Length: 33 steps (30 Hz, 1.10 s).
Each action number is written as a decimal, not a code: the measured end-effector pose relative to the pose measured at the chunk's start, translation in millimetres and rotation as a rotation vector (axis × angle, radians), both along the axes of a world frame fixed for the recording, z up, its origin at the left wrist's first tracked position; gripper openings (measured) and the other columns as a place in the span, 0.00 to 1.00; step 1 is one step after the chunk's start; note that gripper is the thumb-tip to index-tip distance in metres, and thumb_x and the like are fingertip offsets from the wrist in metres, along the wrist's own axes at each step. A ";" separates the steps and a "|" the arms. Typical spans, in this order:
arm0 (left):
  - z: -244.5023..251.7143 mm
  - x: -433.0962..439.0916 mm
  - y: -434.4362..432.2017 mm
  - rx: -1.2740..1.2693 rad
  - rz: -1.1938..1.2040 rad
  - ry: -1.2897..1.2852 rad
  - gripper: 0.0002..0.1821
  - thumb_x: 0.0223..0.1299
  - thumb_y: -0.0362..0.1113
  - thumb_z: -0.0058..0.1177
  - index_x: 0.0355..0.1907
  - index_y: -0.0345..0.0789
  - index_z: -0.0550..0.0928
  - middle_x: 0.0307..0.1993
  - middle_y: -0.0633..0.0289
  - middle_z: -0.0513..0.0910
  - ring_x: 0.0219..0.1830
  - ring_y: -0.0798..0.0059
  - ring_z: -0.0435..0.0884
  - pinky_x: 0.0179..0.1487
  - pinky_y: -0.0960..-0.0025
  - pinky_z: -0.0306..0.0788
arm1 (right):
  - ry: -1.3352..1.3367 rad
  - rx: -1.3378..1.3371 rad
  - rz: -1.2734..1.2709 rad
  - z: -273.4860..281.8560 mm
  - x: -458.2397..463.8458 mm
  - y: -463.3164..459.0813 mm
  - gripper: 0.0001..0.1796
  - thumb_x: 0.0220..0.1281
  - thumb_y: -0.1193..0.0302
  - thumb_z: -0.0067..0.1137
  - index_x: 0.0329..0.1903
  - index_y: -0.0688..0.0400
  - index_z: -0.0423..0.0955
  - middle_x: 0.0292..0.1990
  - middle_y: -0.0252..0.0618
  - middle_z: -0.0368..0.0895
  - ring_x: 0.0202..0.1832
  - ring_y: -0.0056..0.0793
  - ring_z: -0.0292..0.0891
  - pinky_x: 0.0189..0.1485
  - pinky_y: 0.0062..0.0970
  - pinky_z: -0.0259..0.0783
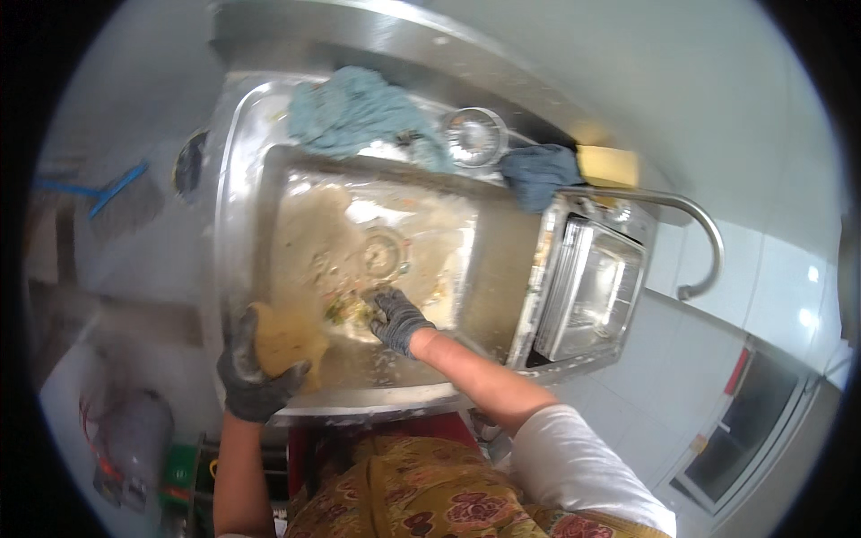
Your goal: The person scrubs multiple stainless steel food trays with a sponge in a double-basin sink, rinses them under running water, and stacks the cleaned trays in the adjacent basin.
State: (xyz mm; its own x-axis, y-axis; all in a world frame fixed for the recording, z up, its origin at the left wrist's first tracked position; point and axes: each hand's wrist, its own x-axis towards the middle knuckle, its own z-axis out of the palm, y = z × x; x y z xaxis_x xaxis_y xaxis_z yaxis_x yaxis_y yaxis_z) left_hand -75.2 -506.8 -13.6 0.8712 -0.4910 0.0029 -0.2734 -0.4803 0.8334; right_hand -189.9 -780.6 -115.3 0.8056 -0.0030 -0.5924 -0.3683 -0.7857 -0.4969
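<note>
My left hand (259,376), in a dark grey glove, grips a yellow sponge-like piece (289,339) at the near left corner of a stainless steel sink (508,269). Within the basin my right hand (397,323), gloved in grey, touches wet food scraps (346,309) on the bottom, its fingers partly hidden. Just beyond it lies the round drain (383,252), with cloudy wet residue and more scraps around it.
Behind the basin lie a teal cloth (366,114), a round metal strainer or bowl (474,136) and a dark blue cloth (541,171). Stacked metal trays (592,289) stand at the right, near a curved faucet (713,235) and a yellow block (607,166).
</note>
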 end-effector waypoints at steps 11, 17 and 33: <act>7.3 -1.4 -10.0 0.036 -0.008 -0.160 0.48 0.48 0.52 0.71 0.68 0.33 0.66 0.55 0.47 0.79 0.52 0.56 0.83 0.53 0.62 0.78 | -1.030 -1.124 -0.769 308.9 -36.4 -212.1 0.34 0.63 0.60 0.65 0.67 0.59 0.63 0.50 0.39 0.75 0.47 0.28 0.72 0.57 0.32 0.64; 16.0 -2.0 -15.4 0.052 -0.027 -0.112 0.47 0.47 0.45 0.73 0.68 0.32 0.65 0.55 0.47 0.80 0.52 0.56 0.83 0.56 0.61 0.76 | -0.832 -0.462 -1.199 315.9 -16.8 -215.7 0.24 0.69 0.56 0.58 0.57 0.62 0.75 0.47 0.41 0.81 0.47 0.27 0.75 0.55 0.31 0.70; 13.5 -7.9 -12.5 0.163 0.006 -0.086 0.49 0.49 0.52 0.71 0.68 0.30 0.65 0.61 0.47 0.71 0.62 0.55 0.72 0.66 0.58 0.66 | -0.753 -0.287 -0.672 149.1 23.5 -262.0 0.22 0.70 0.62 0.53 0.60 0.62 0.72 0.55 0.56 0.75 0.63 0.52 0.67 0.68 0.42 0.60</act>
